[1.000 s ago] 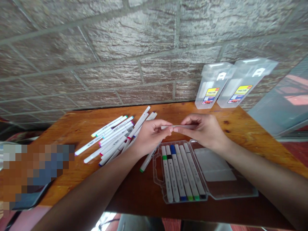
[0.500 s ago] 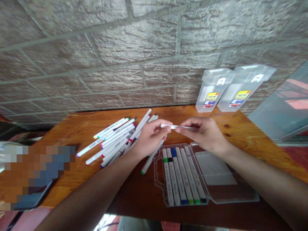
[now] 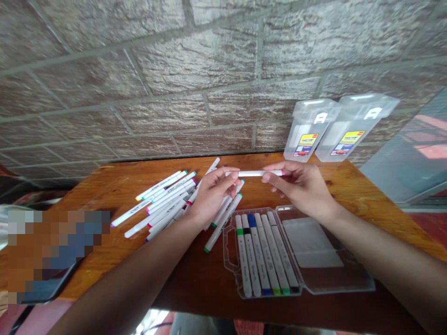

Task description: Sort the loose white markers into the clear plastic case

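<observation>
The person's two hands hold a single white marker (image 3: 253, 173) level in the air, above and just beyond the far edge of the open clear plastic marker case (image 3: 301, 279). The left hand (image 3: 215, 191) pinches its left end between thumb and forefinger. The right hand (image 3: 302, 185) grasps the other end, thumb on the near side and fingers behind, and the marker's pink tip shows there. Between the two grips, the middle of the barrel is bare.

The case lies open on a wooden table (image 3: 87, 195). In its tray, six white markers (image 3: 266, 260) are lined up side by side, lengthwise. The three leftmost have green, black and blue bands near their far ends; blue, light green, green and black mark the near ends of the four on the right. The case's transparent lid (image 3: 352, 279) is folded out flat to the right of the tray, with a pale sheet (image 3: 310, 244) in it.

Left of the case, loose markers (image 3: 165, 197) are heaped at various slants, partly hidden by the left hand. A green-tipped marker (image 3: 223, 225) lies tilted just beside the case's latch side. Beyond the case, to the right, two translucent plastic containers (image 3: 307, 130) with yellow-and-blue labels stand near a stone-patterned wall (image 3: 223, 70).
</observation>
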Demonstrator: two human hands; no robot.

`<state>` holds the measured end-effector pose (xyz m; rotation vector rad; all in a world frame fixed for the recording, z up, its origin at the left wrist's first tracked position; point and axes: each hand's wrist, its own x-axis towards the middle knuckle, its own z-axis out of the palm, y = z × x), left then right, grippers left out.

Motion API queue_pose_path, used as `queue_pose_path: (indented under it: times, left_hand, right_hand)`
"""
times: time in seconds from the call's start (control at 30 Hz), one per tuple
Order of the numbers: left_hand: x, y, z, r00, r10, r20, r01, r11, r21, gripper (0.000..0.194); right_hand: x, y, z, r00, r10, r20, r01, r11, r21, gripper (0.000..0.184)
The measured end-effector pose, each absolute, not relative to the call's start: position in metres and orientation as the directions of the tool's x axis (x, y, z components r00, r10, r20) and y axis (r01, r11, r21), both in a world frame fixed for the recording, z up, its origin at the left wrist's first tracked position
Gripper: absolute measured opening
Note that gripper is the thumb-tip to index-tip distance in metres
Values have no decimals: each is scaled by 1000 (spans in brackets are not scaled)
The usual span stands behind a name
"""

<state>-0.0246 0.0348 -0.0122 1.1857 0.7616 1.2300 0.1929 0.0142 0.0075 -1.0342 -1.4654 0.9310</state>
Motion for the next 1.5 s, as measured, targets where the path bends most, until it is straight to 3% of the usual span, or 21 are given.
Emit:
queue_pose_path:
  times: [0.23,0.57,1.13,1.5]
  left_hand:
    - [-25,35,-10,216,972,90,-364,-6,931,27]
    - [-23,33,-2,194,980,33,-416,52,908,29]
    - [-24,32,1,203,979,-5,-468,102,878,30]
    - [-28,29,0,360,929,83,-465,102,880,31]
  right_hand:
    - [193,15,11,-49,963,264,5,265,-964,35]
    - [194,16,11,-114,981,160,-248,128,-960,25]
    - [196,19,11,-55,992,109,-290,89,-953,17]
    - [198,23,15,47,999,-3,-351,13,-936,9]
